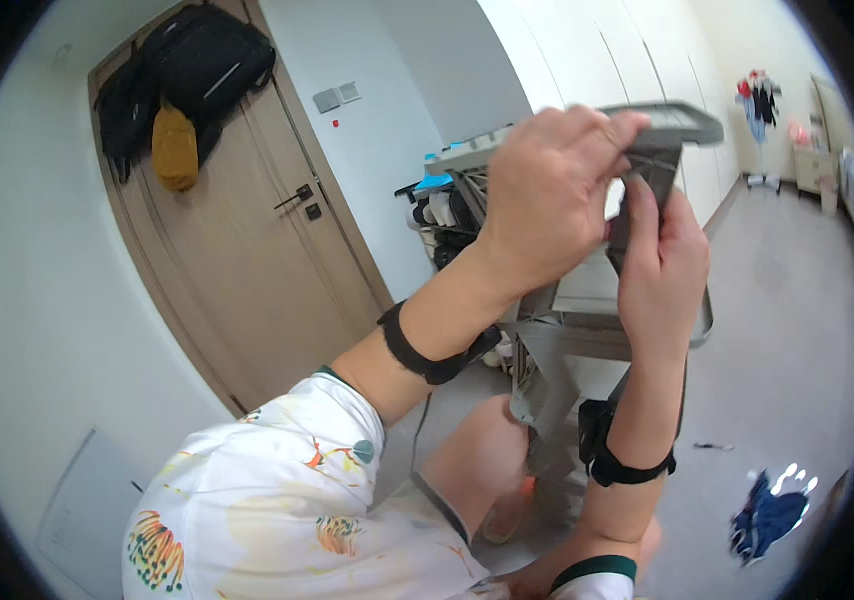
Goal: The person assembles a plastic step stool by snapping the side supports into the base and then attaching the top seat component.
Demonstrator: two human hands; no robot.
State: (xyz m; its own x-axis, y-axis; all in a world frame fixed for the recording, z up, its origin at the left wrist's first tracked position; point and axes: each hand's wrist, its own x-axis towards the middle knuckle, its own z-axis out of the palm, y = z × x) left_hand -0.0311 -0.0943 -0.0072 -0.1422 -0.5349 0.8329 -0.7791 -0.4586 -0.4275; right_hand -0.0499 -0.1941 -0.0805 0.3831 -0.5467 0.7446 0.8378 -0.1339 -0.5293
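Note:
A grey plastic shelf rack stands in front of me, its top tier (687, 125) raised near head height in the view. My left hand (552, 185) is closed over the edge of that tier, fingers curled at its corner. Just below, my right hand (665, 265) wraps round a dark grey upright (659, 165), thumb pressed against it. The two hands almost meet at the joint between tier and upright; the joint itself is partly hidden by my fingers. Farther down is a lower grey tier (587, 338), between my arms and above my bent leg.
Shoes (442, 212) sit on a rack behind the shelf, beside a wooden door (237, 250) hung with black bags (207, 65). Dark blue cloth (769, 515) and a small thin object (714, 446) lie on the floor at right. White wardrobe doors (637, 60) stand behind.

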